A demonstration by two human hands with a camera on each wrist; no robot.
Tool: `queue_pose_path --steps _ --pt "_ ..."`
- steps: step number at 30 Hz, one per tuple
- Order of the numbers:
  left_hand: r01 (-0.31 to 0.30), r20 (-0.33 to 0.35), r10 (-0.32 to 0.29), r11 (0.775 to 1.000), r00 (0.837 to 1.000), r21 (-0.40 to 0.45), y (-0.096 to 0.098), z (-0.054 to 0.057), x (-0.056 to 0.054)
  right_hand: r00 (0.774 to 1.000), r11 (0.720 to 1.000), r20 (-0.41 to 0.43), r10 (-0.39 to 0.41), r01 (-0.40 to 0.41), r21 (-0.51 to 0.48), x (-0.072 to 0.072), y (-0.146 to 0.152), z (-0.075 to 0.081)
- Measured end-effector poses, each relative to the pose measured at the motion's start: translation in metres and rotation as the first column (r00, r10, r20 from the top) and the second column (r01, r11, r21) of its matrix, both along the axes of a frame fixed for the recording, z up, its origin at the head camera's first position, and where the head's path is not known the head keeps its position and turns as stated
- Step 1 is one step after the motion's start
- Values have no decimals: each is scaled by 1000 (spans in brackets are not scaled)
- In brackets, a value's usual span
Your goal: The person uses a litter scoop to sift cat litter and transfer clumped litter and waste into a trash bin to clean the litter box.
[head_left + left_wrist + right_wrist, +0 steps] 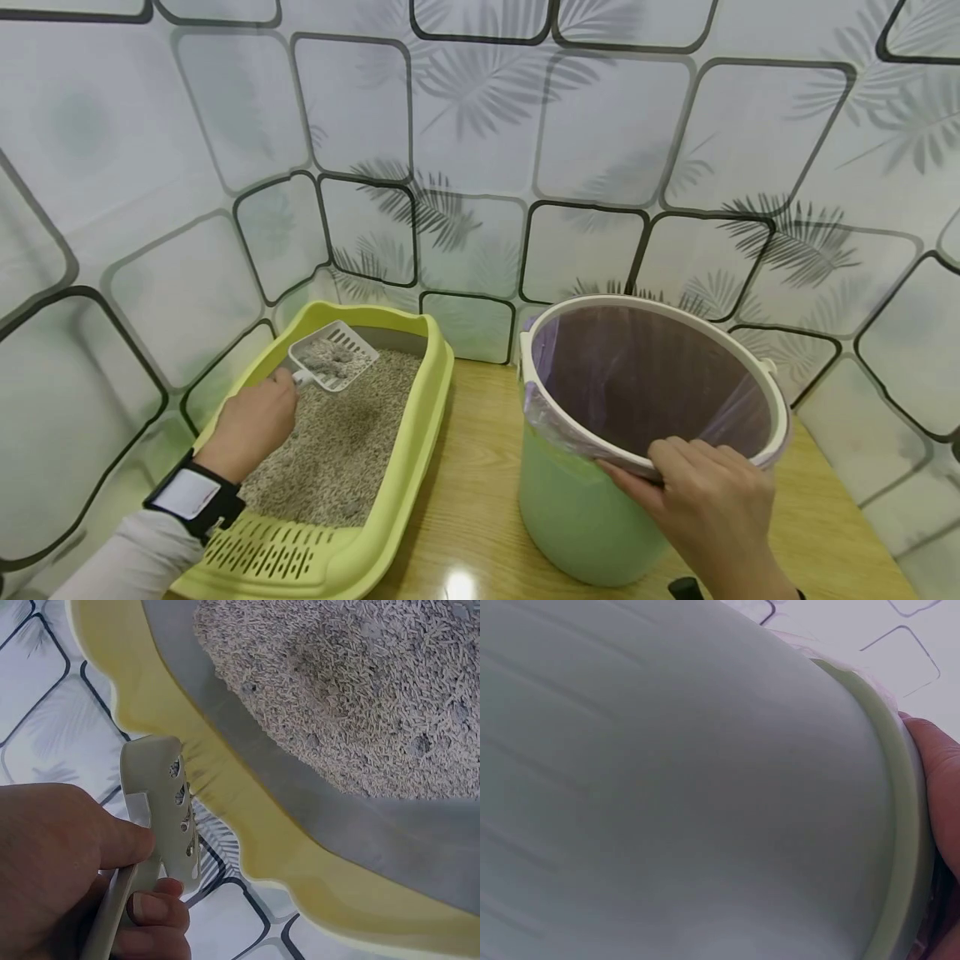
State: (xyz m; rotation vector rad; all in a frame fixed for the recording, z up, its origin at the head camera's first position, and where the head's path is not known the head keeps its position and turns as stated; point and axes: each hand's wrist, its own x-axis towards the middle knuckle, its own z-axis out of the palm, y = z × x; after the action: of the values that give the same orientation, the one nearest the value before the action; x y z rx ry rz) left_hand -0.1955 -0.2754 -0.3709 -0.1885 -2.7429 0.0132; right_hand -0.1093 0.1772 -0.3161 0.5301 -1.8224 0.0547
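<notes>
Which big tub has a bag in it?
The green bin, gripped by the right hand: a purple bag lines it. The yellow tray shows litter, no bag.

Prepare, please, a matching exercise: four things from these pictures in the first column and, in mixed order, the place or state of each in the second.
Things
1. white scoop
2. litter
3. purple liner
4. right hand

Places or states
A. grips the green bin
B. spread inside the yellow tray
C. held in the left hand
D. lines the bin

Pairs: 1-C, 2-B, 3-D, 4-A
</notes>
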Motion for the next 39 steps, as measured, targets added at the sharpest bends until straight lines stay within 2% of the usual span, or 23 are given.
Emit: queue_pose_path --steps 3,5,6,8,11,12,15,20,23,26,29,32,35,39 --pt "30 26 -30 1000 999 7 0 -1 -1 1000 1000 -3 5 -5 -1 0 0 0" --pt "42 75 -45 999 996 30 -1 -2 -2 1000 1000 -9 7 -7 -2 -1 0 0" --pt "43 121 -50 997 991 60 -2 -2 -4 1000 1000 -11 8 -8 -4 -1 0 0" --pt "28 214 -56 991 975 132 -3 -2 -7 1000 1000 -14 8 -8 -6 -1 0 0" --pt "1 329 -85 969 941 248 -6 -3 -11 1000 1000 -18 6 -6 -8 -1 -1 -1" --pt "-11 355 -96 958 930 287 -7 -3 -12 1000 1000 -17 5 -5 -8 -1 -1 -1" --pt "-17 365 -132 925 922 379 -8 -3 -14 1000 1000 -14 0 -1 -7 -1 -1 -1" --pt "-18 322 -157 876 934 481 -9 -1 -14 1000 1000 -7 -3 3 -3 0 -1 -1" --pt "-18 268 -132 870 954 493 -8 -1 -14 1000 1000 -7 0 0 -4 1 -1 -1" --pt "-4 184 -94 882 978 472 -7 -1 -15 1000 1000 -6 3 -3 -5 1 -1 -1" --pt "4 143 -77 892 987 452 -7 -1 -14 1000 1000 -7 6 -6 -6 1 -1 -1" --pt "-4 123 -50 913 991 407 -9 0 -12 1000 1000 -11 6 -6 -7 1 -1 -1" --pt "-8 65 -14 947 998 320 -9 2 -9 1000 1000 -15 6 -7 -7 1 -1 -1" --pt "-10 -68 21 986 997 166 -8 3 -5 1000 1000 -20 7 -7 -6 0 -1 -1"
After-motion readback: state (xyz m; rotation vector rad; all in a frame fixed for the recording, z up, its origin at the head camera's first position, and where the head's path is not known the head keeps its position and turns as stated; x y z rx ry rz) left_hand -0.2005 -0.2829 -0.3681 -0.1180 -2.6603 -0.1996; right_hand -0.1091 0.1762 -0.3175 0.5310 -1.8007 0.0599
